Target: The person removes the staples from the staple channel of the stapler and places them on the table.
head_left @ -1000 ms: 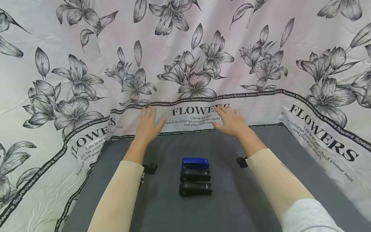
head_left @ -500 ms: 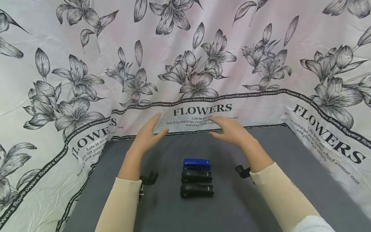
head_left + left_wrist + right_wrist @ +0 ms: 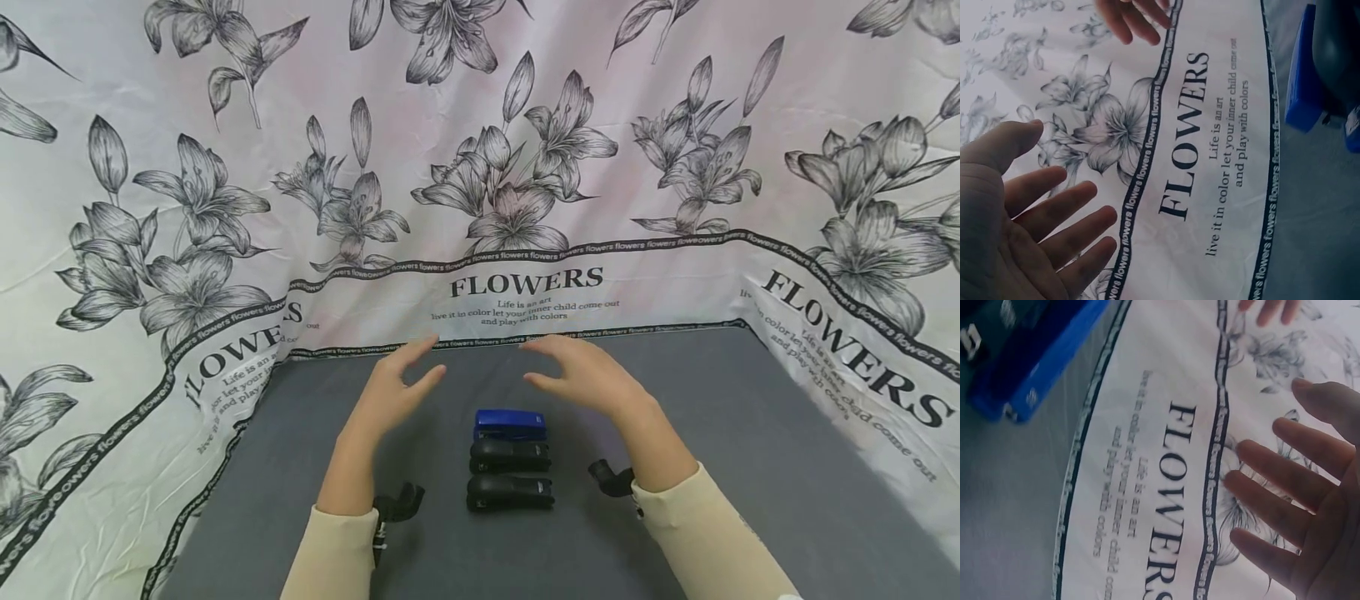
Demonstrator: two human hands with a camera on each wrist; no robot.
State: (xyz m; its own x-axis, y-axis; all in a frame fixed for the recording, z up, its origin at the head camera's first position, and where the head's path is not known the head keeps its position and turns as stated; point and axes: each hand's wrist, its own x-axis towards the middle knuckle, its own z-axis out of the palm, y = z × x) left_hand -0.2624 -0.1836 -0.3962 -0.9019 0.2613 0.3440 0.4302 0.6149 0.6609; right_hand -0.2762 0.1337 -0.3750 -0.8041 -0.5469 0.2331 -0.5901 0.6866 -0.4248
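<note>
In the head view a blue stapler (image 3: 510,423) and two black staplers, the middle one (image 3: 510,456) and the nearest one (image 3: 510,492), lie in a row on the grey table. Up and to the left of them hovers my left hand (image 3: 390,392), holding nothing, its thumb apart from the fingers. My right hand (image 3: 588,379) hovers on the other side, also holding nothing. Both wrist views show relaxed, spread fingers. The blue stapler (image 3: 1300,75) shows at the upper right of the left wrist view and, as a blue stapler (image 3: 1038,362), at the upper left of the right one.
A white cloth with printed lilies (image 3: 517,183) hangs behind and along both sides of the grey tabletop (image 3: 510,558). Its lettered border meets the table's back edge. A black wrist camera mount (image 3: 401,502) sits at the left wrist, another mount (image 3: 611,478) at the right.
Both hands have come down and back from the cloth toward the staplers, drawing a little nearer to each other. The staplers stay in place; the head view has shifted slightly.
</note>
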